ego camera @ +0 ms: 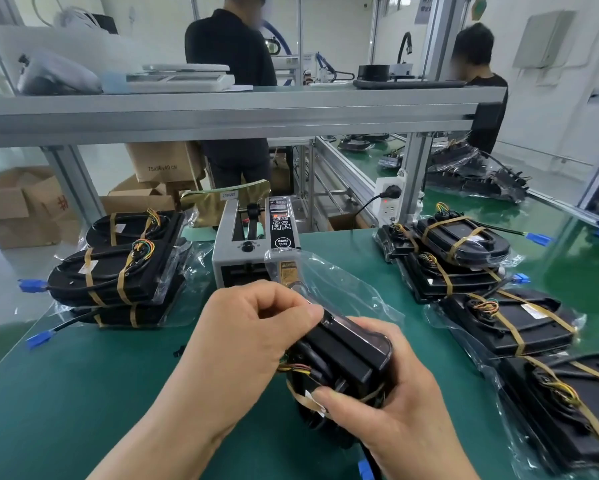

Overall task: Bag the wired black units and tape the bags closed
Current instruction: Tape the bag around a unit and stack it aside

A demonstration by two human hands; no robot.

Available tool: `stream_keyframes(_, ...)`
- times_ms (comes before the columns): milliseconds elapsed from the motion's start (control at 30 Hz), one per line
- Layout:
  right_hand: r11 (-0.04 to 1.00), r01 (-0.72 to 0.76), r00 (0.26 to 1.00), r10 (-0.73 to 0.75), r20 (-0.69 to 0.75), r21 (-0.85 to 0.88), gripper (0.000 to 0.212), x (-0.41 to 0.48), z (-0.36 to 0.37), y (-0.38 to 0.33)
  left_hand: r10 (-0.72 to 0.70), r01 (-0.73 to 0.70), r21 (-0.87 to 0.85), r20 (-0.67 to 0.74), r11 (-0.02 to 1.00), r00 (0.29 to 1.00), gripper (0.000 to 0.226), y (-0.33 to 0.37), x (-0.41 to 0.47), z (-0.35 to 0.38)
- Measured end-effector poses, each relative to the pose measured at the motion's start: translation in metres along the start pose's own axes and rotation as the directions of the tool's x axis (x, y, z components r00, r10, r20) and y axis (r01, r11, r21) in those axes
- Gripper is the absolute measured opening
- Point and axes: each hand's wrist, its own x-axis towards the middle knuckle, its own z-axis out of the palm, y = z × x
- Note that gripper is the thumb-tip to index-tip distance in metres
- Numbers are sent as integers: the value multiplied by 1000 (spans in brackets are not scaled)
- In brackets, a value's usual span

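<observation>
A wired black unit (346,355) with coloured wires and brown straps is held above the green mat, partly inside a clear plastic bag (339,285). My left hand (246,337) pinches the bag's edge at the unit's top. My right hand (398,403) grips the unit from below and the right, thumb on a brown strap. Straight behind them stands the grey tape dispenser (256,244). A stack of bagged units (118,271) lies at the left. Several more bagged units (471,268) lie along the right.
An aluminium shelf beam (221,116) crosses overhead. A power strip (389,202) hangs on a post behind the dispenser. Two people stand beyond the bench. Cardboard boxes (24,202) sit on the floor at the left. Blue connectors (31,285) stick out from the left stack.
</observation>
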Motion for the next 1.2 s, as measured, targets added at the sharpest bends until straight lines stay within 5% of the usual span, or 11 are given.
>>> stream_keyframes(1200,998,43,999,-43,-8,-38,67,-2,6,0,-37,47,153,-63,987,997,12,-16,5,1)
